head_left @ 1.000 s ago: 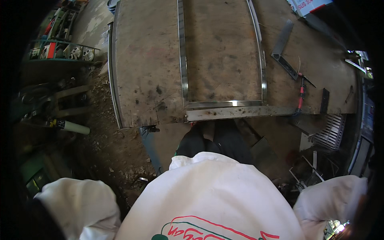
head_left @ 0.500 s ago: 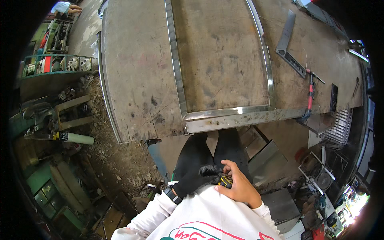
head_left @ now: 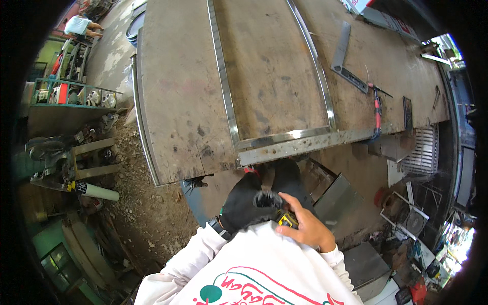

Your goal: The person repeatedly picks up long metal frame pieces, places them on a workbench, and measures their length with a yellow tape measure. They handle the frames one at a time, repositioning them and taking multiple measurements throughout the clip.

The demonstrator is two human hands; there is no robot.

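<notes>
Near, right hand (head_left: 308, 227) is gripping yellow-black tape measure (head_left: 287, 220); gloved left hand (head_left: 260, 202) (closure unverifiable) is sitting alongside. Beyond, metal frame (head_left: 296, 134) is lying on table (head_left: 178, 91): near corners apparently meeting, far-end completion not showing.

The right hand (head_left: 307, 225) holds a yellow-black tape measure (head_left: 288, 220)

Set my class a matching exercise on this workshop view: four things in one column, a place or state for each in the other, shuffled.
1. Yellow-and-black tool
2. Left hand
3. L-shaped square
4. Metal frame

A. On the tabletop, to the right of the frame
B. Shiny, with two long side bars
C. Held in the right hand
D. In a black glove

Pairs: 1-C, 2-D, 3-A, 4-B
</notes>
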